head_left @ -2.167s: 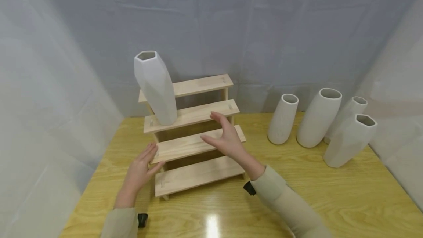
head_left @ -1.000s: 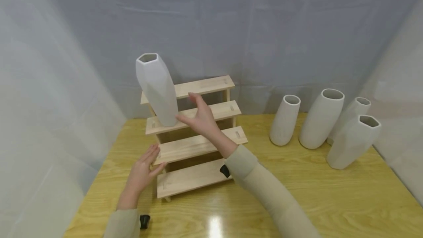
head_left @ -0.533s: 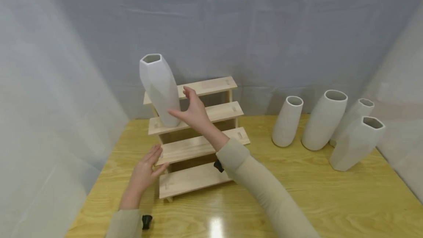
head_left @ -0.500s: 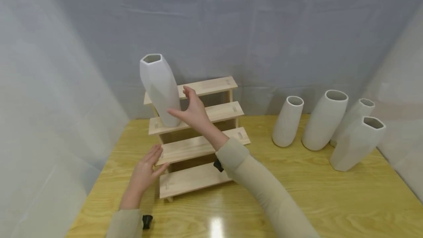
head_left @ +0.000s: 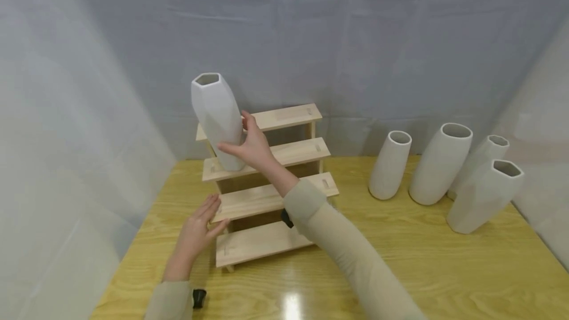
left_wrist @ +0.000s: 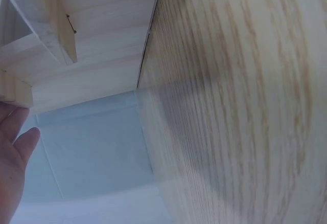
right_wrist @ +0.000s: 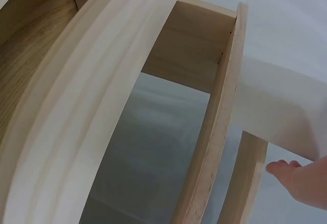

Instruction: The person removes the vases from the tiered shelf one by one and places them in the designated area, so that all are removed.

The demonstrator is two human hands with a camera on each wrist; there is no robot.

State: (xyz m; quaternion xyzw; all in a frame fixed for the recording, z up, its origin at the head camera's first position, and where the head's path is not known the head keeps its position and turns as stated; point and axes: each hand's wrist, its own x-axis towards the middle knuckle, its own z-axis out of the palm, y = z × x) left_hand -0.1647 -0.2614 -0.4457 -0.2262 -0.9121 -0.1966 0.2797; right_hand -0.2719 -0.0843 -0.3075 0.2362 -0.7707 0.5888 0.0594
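A tall white faceted vase (head_left: 218, 117) stands on the third step up of a wooden stepped shelf (head_left: 255, 199), near its left end. My right hand (head_left: 253, 147) is around the vase's lower right side, thumb across the front and fingers curling at the far side. In the right wrist view the vase (right_wrist: 286, 116) shows only its lower part, with the right hand (right_wrist: 304, 183) beside it. My left hand (head_left: 195, 231) rests its straight fingers against the left end of the second step, thumb spread; the left wrist view shows the fingertips touching a board (left_wrist: 18, 91).
On the right side of the wooden table (head_left: 400, 265) stand more white vases: a slim round one (head_left: 390, 167), a wider round one (head_left: 440, 167), a faceted one (head_left: 482, 199) and another behind (head_left: 486, 154). A grey cloth (head_left: 289, 38) hangs behind.
My right hand has moved left and up from the shelf's right side to the vase, its fingers closing around it. The left hand stays at the shelf's end; the vase still stands on its step.
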